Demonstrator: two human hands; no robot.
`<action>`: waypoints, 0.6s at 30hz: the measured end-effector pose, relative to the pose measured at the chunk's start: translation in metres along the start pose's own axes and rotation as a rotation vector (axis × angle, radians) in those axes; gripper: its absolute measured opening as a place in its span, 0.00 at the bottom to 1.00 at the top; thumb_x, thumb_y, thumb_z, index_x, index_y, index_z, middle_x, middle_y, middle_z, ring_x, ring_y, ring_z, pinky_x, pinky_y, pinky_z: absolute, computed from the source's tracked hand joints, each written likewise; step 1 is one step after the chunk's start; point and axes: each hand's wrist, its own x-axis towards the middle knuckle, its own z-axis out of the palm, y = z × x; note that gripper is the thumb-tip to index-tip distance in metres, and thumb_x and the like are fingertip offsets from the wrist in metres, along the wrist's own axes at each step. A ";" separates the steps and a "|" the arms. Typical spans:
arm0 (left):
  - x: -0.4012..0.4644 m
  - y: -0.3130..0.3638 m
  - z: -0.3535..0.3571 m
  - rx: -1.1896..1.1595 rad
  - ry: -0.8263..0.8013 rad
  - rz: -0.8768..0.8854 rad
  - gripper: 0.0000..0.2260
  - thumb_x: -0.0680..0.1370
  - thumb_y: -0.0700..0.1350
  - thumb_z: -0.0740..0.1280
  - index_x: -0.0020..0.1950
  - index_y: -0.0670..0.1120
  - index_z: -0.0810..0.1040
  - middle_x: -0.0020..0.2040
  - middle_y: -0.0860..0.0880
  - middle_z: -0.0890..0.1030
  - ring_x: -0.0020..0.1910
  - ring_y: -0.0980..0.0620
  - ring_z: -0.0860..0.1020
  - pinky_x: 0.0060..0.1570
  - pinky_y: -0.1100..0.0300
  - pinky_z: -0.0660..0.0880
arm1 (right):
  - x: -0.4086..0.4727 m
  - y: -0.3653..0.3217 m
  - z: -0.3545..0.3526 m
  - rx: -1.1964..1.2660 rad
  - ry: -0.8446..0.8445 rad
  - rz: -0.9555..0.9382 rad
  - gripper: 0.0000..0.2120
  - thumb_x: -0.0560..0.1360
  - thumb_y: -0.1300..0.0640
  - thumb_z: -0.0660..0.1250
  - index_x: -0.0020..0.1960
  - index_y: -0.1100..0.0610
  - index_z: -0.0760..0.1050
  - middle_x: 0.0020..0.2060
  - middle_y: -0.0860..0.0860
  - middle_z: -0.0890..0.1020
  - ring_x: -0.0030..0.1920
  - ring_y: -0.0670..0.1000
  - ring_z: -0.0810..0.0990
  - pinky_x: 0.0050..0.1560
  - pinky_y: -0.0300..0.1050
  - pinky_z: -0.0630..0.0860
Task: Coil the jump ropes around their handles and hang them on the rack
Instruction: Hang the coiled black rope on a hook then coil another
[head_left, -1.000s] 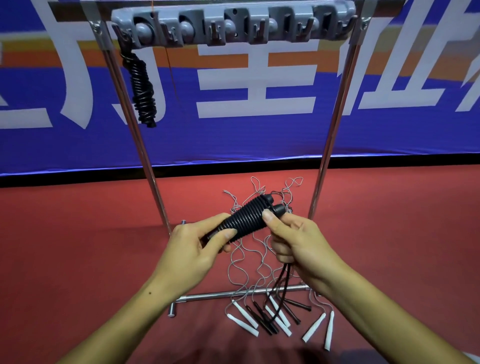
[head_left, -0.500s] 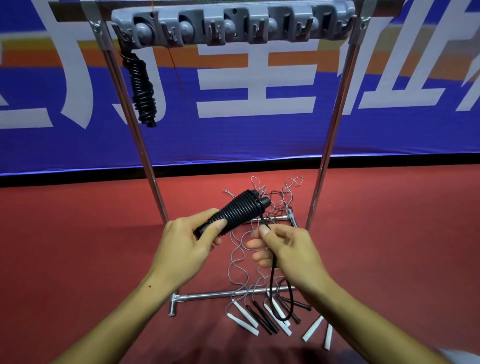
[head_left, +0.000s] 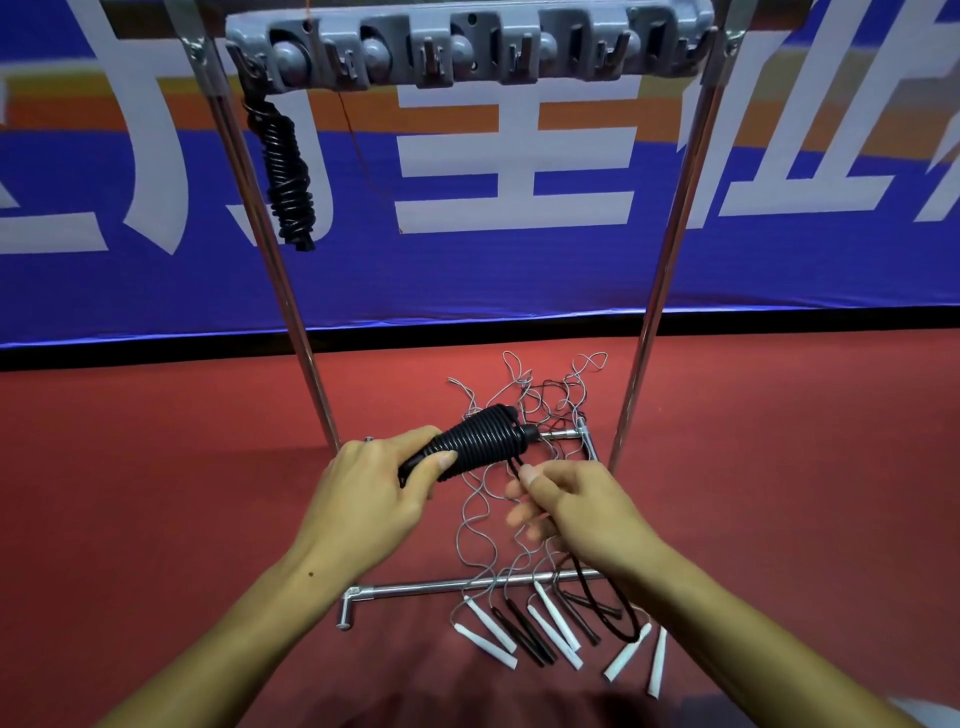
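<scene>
My left hand (head_left: 371, 491) grips the lower end of a black jump rope bundle (head_left: 480, 441), its cord wound in tight turns around the handles. My right hand (head_left: 574, 506) pinches the loose black cord just below the bundle's tip; the free end hangs down in a loop (head_left: 621, 618) toward the floor. A coiled black rope (head_left: 285, 174) hangs from the leftmost hook of the grey rack bar (head_left: 467, 44) at the top. Several uncoiled ropes (head_left: 524, 566) with white and black handles lie tangled on the floor between the rack's feet.
The rack's two chrome uprights (head_left: 670, 270) rise on either side of my hands, with a chrome foot bar (head_left: 415, 590) low on the red floor. Behind stands a blue banner wall (head_left: 519, 270). The rack's other hooks hold nothing.
The bundle has moved down and left with my left hand. My right hand let go of the bundle's tip, slid down the loose cord and now pinches it close under the tip.
</scene>
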 end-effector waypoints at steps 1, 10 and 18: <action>-0.001 0.000 0.000 0.035 -0.007 0.007 0.13 0.81 0.63 0.60 0.55 0.58 0.79 0.32 0.53 0.81 0.34 0.47 0.80 0.40 0.49 0.79 | 0.001 0.000 -0.002 -0.075 0.007 -0.012 0.16 0.86 0.52 0.61 0.50 0.60 0.84 0.34 0.48 0.84 0.30 0.47 0.74 0.30 0.36 0.69; -0.003 0.009 0.002 0.265 -0.172 0.073 0.10 0.84 0.60 0.62 0.55 0.55 0.77 0.32 0.54 0.74 0.42 0.42 0.78 0.41 0.49 0.78 | -0.009 -0.004 -0.011 -0.545 -0.095 -0.033 0.12 0.78 0.53 0.69 0.45 0.63 0.77 0.28 0.50 0.85 0.25 0.47 0.76 0.31 0.44 0.75; -0.001 0.002 -0.001 0.381 -0.442 0.097 0.13 0.85 0.60 0.60 0.52 0.53 0.76 0.33 0.52 0.73 0.36 0.48 0.71 0.43 0.50 0.78 | -0.011 -0.012 -0.015 -1.457 -0.178 -0.513 0.15 0.84 0.42 0.59 0.59 0.51 0.77 0.51 0.53 0.84 0.52 0.62 0.83 0.41 0.48 0.67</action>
